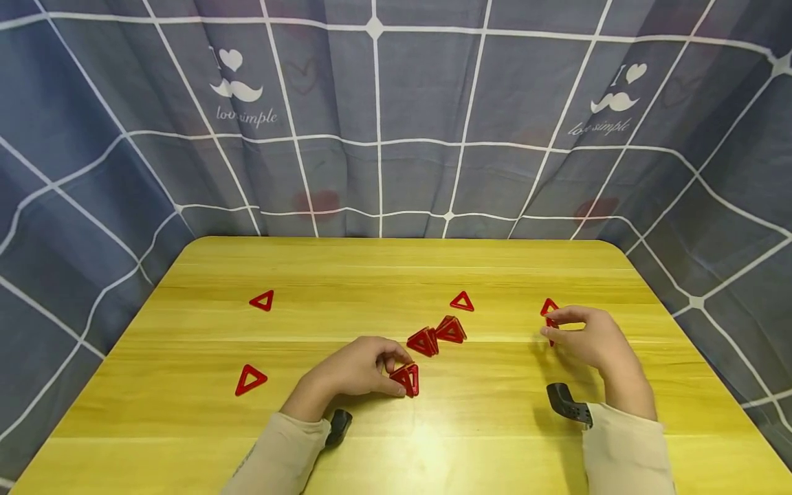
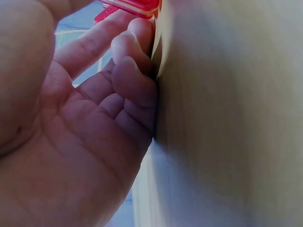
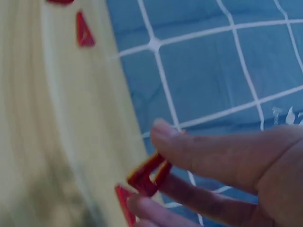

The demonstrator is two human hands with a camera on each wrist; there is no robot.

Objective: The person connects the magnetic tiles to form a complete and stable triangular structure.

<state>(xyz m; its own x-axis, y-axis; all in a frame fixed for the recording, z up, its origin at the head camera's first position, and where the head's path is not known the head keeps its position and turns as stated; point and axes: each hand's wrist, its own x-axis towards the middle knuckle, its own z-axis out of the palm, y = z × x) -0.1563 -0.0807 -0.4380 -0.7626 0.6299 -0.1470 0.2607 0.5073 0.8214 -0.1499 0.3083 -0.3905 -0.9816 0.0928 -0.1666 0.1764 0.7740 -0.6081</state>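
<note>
My left hand (image 1: pixel 355 368) rests low on the table, thumb and index finger pinching red triangles (image 1: pixel 405 379) that overlap each other. In the left wrist view, red plastic edges (image 2: pixel 137 6) show at the top beside the curled fingers. My right hand (image 1: pixel 590 337) is at the right side, where it pinches a red hollow triangle (image 3: pixel 144 177) between thumb and fingers, tilted above the table. Right behind that piece lies another red triangle (image 1: pixel 548 306); in the right wrist view this lower triangle (image 3: pixel 124 203) is partly covered by a fingertip.
Two small piles of red triangles, one pile (image 1: pixel 423 341) beside another pile (image 1: pixel 451 329), sit mid-table. A single triangle (image 1: pixel 462 301) lies behind them. On the left are a far triangle (image 1: pixel 262 300) and a nearer triangle (image 1: pixel 250 379). A checked curtain (image 1: pixel 408 124) surrounds the wooden table (image 1: pixel 470 426).
</note>
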